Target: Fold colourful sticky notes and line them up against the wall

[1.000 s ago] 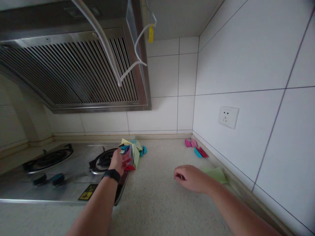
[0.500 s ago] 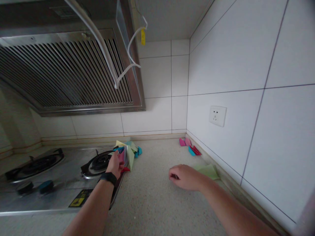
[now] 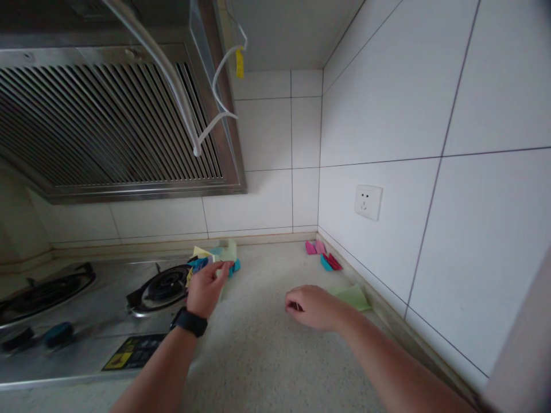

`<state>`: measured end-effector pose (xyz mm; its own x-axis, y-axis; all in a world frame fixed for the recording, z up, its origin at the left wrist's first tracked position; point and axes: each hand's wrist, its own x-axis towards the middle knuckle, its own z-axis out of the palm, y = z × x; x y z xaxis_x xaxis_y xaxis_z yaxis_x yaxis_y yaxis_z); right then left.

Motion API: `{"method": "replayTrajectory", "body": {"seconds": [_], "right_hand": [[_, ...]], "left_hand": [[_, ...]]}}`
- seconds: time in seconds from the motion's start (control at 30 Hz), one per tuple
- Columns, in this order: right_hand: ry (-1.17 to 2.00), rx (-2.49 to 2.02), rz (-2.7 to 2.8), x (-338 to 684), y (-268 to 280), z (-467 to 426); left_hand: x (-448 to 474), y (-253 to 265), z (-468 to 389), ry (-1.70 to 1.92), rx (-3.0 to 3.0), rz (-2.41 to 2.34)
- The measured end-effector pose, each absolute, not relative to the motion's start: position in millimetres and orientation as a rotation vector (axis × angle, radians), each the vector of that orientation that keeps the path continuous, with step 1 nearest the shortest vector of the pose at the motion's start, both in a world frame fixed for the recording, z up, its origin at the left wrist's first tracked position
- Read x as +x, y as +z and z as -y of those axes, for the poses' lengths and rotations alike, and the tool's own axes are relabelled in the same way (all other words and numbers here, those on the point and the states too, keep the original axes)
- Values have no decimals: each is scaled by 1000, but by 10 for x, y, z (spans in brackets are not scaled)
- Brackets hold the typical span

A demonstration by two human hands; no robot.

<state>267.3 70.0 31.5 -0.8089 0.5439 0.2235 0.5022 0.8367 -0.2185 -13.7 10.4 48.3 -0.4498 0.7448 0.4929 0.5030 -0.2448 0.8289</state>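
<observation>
My left hand (image 3: 209,287), with a dark band at the wrist, is over the pile of coloured folded papers (image 3: 200,264) beside the stove. Its fingers are pinched at a pale green paper (image 3: 231,250), which looks blurred; the hand covers part of the pile. A blue folded paper (image 3: 235,267) shows just past the fingertips. My right hand (image 3: 312,308) rests low over the counter with its fingers curled closed. What they hold, if anything, is hidden. A flat light green paper (image 3: 352,297) lies behind the right wrist.
Pink folded papers (image 3: 315,247) and a red and blue pair (image 3: 331,262) lie by the right wall. The gas stove (image 3: 99,321) is at left under the range hood (image 3: 129,120). A white hose (image 3: 172,77) hangs down. A socket (image 3: 368,202) is on the wall.
My left hand has moved right across the pile, from the pink and red papers to the pale green one. The right hand stays closed over the counter. The view has turned slightly right.
</observation>
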Motion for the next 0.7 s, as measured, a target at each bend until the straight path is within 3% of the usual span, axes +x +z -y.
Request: {"method": "replayTrajectory", "body": {"seconds": [0.13,0.3,0.7], "right_hand": [[358,-872,2568,2648,324,-703],[620,-916,2371,2624,318,-735],[565,-703,2451,2549,379,-625]], "left_hand": [[154,390,-80,1417,2103,-1664],[325,289,-81,1103,2314,-1490],[435,163,-78,1169,2022,-1322]]}}
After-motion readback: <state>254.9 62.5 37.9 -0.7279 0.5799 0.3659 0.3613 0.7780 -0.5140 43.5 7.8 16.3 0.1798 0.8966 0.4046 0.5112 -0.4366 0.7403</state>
